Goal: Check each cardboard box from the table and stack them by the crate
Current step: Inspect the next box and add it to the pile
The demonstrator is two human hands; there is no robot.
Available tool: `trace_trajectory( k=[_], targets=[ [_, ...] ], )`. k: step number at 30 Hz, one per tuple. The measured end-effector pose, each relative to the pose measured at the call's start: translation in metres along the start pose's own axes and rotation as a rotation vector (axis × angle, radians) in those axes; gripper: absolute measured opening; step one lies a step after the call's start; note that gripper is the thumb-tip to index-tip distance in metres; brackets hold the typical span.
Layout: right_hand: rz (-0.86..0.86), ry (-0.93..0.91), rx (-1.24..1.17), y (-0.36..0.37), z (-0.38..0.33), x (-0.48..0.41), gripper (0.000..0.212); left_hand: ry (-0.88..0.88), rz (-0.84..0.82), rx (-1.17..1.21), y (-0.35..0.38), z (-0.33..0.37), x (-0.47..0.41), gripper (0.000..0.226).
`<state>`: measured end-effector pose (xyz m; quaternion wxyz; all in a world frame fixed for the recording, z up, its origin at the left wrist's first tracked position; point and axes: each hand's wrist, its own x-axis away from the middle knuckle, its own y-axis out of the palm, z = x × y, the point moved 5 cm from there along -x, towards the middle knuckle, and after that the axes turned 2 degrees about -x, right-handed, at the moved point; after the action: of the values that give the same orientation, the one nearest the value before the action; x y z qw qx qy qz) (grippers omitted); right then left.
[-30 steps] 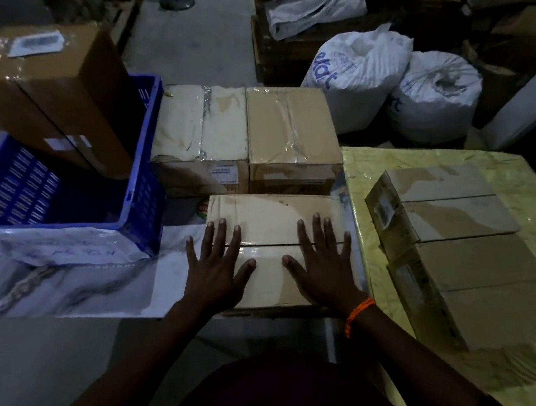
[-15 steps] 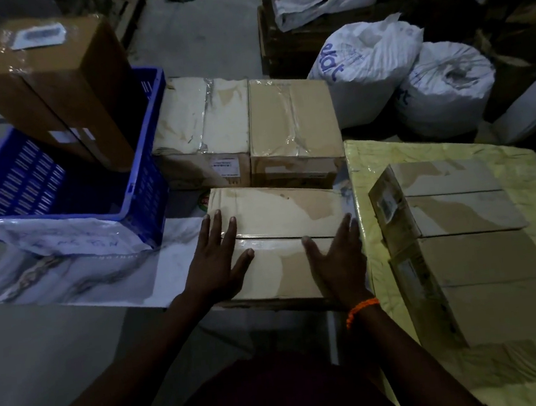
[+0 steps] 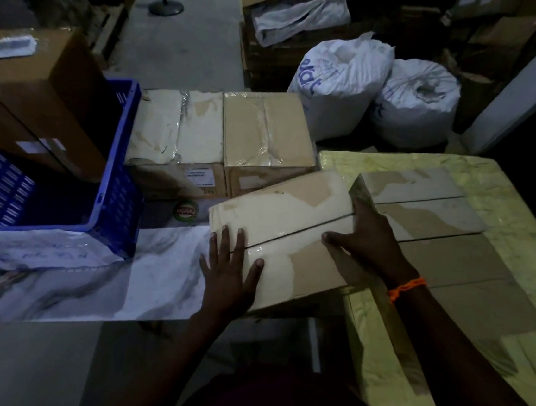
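**Operator:** Box status, please. Where does it lie, and what holds it?

**Technician:** The taped cardboard box (image 3: pixel 283 231) lies flat and slightly skewed, between the blue crate (image 3: pixel 120 192) and the yellow-covered surface (image 3: pixel 512 243), in front of two sealed boxes (image 3: pixel 220 135) already placed beside the crate. Its right end touches or overlaps the edge of that surface; which one cannot be told. The left hand (image 3: pixel 227 273) rests flat on the top near the left edge, fingers (image 3: pixel 222 240) spread and open, gripping nothing. The right hand (image 3: pixel 367 245) cups the right end, thumb on top; the other fingers are hidden behind the edge, so closure there cannot be confirmed.

**Operator:** How will it handle?

**Technician:** Judgement only: the walls appear stiff, with square corners and no visible sag. The top is covered in glossy tape, which is likely slippery under a flat palm. Weight is unknown; the use of both hands suggests moderate load, not a light shell.

**Operator:** Recommended hold?

**Technician:** Take both short ends, palms on the side walls, fingers hooked under the bottom edges. Avoid pressing on the centre seam, where the flaps meet and may give.

**Operator:** Remaining stock?

**Technician:** Two more boxes (image 3: pixel 427 219) lie on the surface, just beside the right hand. A tall brown box (image 3: pixel 27 96) stands tilted in the crate.

**Operator:** Hazards?

**Technician:** Low light, plus loose plastic sheet (image 3: pixel 103 283) under the box, which may slide.
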<state>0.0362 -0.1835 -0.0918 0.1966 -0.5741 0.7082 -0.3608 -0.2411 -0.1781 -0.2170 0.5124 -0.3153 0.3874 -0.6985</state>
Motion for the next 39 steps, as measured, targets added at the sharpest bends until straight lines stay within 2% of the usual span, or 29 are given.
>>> trace_trajectory(
  k=[4,9,13,16,18,21,23,25,28,29,32,34,36,39],
  targets=[
    [-0.051,-0.193,0.11,0.015,-0.063,0.004,0.099,-0.024,-0.056,-0.009,-0.012,-0.034,0.01,0.084],
    [-0.128,-0.415,0.329,0.047,-0.142,0.02,0.104,0.018,-0.058,0.014,-0.042,-0.076,0.02,0.102],
    [-0.189,-0.682,0.537,0.084,-0.192,0.043,0.1,0.113,0.123,0.135,-0.091,-0.079,0.021,0.129],
    [-0.255,-0.883,0.646,0.109,-0.208,0.064,0.087,0.181,0.322,0.263,-0.132,-0.07,0.024,0.135],
    [-0.302,-0.944,0.657,0.12,-0.206,0.07,0.074,0.264,0.44,0.254,-0.159,-0.065,0.029,0.134],
    [-0.298,-0.994,0.663,0.125,-0.193,0.07,0.078,0.402,0.449,0.148,-0.18,-0.056,0.029,0.109],
    [-0.277,-1.007,0.689,0.123,-0.178,0.067,0.093,0.495,0.387,0.058,-0.176,-0.052,0.028,0.083],
    [-0.267,-0.994,0.617,0.117,-0.161,0.064,0.093,0.566,0.332,0.03,-0.168,-0.047,0.03,0.068],
    [-0.211,-0.944,0.443,0.098,-0.144,0.063,0.06,0.595,0.325,0.062,-0.16,-0.035,0.033,0.065],
    [-0.182,-0.901,0.397,0.092,-0.141,0.063,0.056,0.59,0.334,0.065,-0.159,-0.032,0.033,0.064],
    [-0.072,-0.744,0.259,0.082,-0.142,0.059,0.06,0.563,0.353,0.029,-0.161,-0.031,0.028,0.056],
    [0.007,-0.666,0.298,0.082,-0.144,0.054,0.062,0.558,0.346,-0.01,-0.171,-0.027,0.02,0.047],
    [0.023,-0.581,0.353,0.088,-0.148,0.05,0.07,0.559,0.268,-0.066,-0.18,-0.015,0.008,0.046],
    [0.041,-0.51,0.465,0.097,-0.157,0.046,0.066,0.565,0.124,-0.143,-0.179,0.009,-0.011,0.056]
  ],
)
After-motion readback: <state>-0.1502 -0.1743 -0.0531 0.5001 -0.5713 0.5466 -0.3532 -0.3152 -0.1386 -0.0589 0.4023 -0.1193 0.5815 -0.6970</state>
